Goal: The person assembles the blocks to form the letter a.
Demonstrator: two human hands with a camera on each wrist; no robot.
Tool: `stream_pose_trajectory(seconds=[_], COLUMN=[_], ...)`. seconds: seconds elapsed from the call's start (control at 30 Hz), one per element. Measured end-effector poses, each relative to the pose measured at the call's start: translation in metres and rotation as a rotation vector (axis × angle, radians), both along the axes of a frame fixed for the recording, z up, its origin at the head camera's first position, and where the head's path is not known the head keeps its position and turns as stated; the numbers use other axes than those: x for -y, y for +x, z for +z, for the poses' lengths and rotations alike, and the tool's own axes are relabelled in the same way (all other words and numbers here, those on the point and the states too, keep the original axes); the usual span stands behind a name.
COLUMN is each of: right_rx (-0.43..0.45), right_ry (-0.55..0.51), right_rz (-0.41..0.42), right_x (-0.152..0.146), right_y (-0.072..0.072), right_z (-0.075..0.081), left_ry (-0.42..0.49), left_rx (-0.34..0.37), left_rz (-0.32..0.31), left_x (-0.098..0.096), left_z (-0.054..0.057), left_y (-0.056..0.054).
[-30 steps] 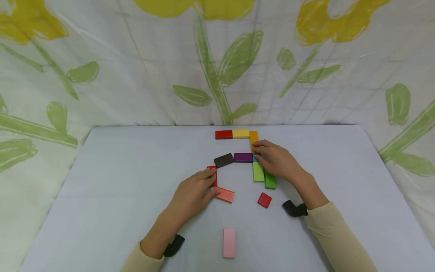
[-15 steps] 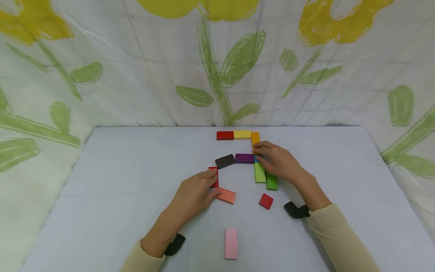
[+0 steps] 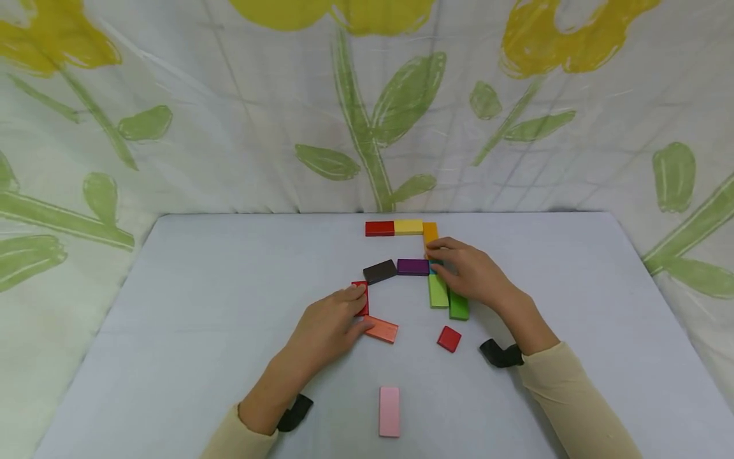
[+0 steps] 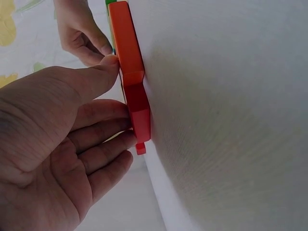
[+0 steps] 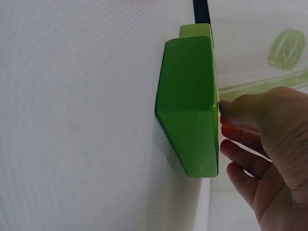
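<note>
As alignment is seemingly attempted, red block (image 3: 364, 310) and coral block (image 3: 383, 330) at left are touched by relaxed left hand (image 3: 328, 326); orange block (image 3: 431, 232) farther right is partly covered by right hand (image 3: 474, 273), fingers loosely bent. Nothing is clasped; light nudge seems called for.

Head view: right grip (image 3: 474, 275) partly hides blue block (image 3: 432, 269), left grip (image 3: 327, 323) a red block (image 3: 364, 309); sleeves (image 3: 579, 401) cropped at bottom.

Coral-orange block (image 3: 385, 331), yellow-flowered backdrop (image 3: 241, 153)
</note>
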State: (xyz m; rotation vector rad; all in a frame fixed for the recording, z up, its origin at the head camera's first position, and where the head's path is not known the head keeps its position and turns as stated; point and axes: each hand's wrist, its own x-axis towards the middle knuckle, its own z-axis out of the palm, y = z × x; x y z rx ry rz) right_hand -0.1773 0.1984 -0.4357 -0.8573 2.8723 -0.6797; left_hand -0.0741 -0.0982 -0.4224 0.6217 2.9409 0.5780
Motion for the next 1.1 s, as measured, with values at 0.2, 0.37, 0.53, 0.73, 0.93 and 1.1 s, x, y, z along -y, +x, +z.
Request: stream_pose_trajectory(seconds=[0.2,0.37,0.53,0.73,0.93,1.1], right_rx=[0.006,0.005,0.016,0.0,0.015,0.008], right_ry=[0.009,-0.002,-0.009,-0.056,-0.044,-0.031], right_rz=[-0.006,-0.014,-0.031,-0.046,-0.064,-0.079], right_x=[-0.002,-0.003,-0.002,0.001,0.001,-0.004], right_y=[0.0,0.0,0.004,0.011,0.022,0.039], right_z=[0.001,0.006,0.005,0.01,0.017,0.018], left_ry=[0.007,0.01,0.011,0.017,0.015,0.027], left_rx=[-0.014,-0.035,-0.022,-0.034,-0.037,0.013], left_rz=[-0.013,-0.017,-0.01,0.001,0.004,0.008], left_x=[0.0,-0.001,0.0,0.002,0.003,0.0], left_z=[0.0,0.001,0.001,0.002,0.003,0.002], left_y=[-0.002,-0.003,-0.001,0.001,0.0,0.001])
